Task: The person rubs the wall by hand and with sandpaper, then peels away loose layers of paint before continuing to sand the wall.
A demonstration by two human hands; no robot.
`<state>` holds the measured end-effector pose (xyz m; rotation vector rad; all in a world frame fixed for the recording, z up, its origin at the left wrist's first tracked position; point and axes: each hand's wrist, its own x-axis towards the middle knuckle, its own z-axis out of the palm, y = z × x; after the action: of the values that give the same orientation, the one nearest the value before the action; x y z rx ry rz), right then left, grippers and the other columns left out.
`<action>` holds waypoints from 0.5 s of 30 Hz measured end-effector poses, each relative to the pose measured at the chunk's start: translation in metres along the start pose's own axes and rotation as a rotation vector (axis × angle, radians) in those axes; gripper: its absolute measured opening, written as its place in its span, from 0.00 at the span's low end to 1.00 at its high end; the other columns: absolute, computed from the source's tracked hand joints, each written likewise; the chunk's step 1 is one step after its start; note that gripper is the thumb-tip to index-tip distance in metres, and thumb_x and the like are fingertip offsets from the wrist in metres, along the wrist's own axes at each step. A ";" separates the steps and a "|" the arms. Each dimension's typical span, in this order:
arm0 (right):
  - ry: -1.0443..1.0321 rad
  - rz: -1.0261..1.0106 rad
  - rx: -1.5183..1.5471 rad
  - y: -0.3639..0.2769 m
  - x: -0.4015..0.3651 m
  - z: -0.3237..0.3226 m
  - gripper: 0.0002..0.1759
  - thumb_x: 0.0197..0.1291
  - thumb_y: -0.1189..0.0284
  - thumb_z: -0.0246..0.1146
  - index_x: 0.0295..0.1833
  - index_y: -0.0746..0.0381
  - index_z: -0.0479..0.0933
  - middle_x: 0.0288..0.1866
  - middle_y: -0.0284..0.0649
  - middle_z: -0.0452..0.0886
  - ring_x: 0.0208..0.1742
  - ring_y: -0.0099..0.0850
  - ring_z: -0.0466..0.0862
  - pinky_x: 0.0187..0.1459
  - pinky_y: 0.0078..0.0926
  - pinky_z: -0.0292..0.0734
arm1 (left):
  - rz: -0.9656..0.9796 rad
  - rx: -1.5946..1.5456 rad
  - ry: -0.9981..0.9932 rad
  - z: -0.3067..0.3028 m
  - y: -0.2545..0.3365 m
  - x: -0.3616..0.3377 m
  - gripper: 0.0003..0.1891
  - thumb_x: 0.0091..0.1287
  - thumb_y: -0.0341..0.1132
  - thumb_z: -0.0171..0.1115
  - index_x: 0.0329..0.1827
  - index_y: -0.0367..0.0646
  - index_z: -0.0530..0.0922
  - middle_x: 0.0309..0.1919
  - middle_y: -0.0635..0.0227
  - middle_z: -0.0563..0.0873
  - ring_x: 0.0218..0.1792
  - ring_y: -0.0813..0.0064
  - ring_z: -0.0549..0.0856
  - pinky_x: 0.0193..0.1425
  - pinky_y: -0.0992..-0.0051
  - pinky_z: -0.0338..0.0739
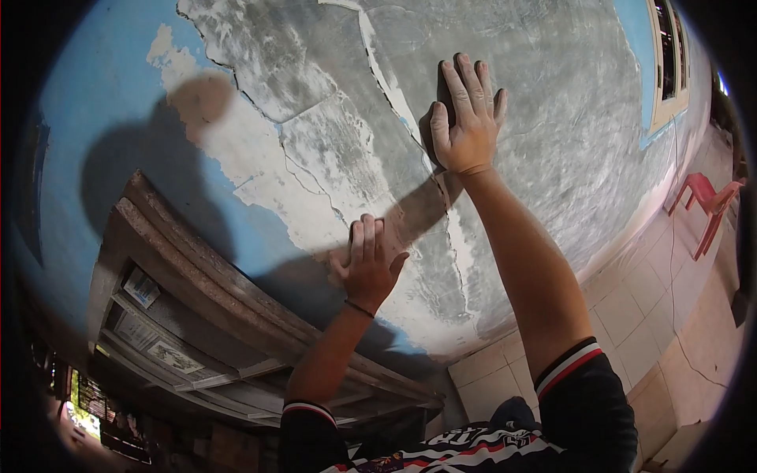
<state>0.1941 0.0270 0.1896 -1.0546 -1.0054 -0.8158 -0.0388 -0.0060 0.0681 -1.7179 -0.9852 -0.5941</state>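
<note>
Both palms face a cracked wall (pixel 568 134) of grey plaster with whitish patches. Fingers stretched and powdered white, my right hand (pixel 471 118) lies flat on or close against the grey part, right of a long pale crack (pixel 386 83). Lower and to the left, my left hand (pixel 369 264) is open too, its fingertips at the whitish strip and a dark band on its wrist. Neither hand holds anything. A second, thinner crack (pixel 307 185) runs down toward the left fingertips.
Blue paint (pixel 260 240) borders the plaster at left. A wooden door or window frame (pixel 205 244) with panes juts out at lower left. A framed window (pixel 669 63) is at upper right, a red plastic chair (pixel 706 201) on the tiled floor (pixel 639 315), and a thin cable (pixel 673 268) hangs down.
</note>
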 end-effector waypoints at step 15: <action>-0.032 0.014 0.018 -0.002 0.001 -0.002 0.30 0.55 0.62 0.52 0.67 0.47 0.67 0.72 0.33 0.63 0.74 0.40 0.56 0.68 0.62 0.39 | -0.031 0.047 0.081 -0.010 0.001 0.038 0.34 0.67 0.61 0.41 0.67 0.46 0.64 0.68 0.64 0.66 0.70 0.70 0.62 0.64 0.41 0.41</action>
<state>0.1930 0.0243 0.1912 -1.0614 -1.0295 -0.7797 -0.0170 -0.0032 0.1009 -1.6273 -0.9630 -0.6502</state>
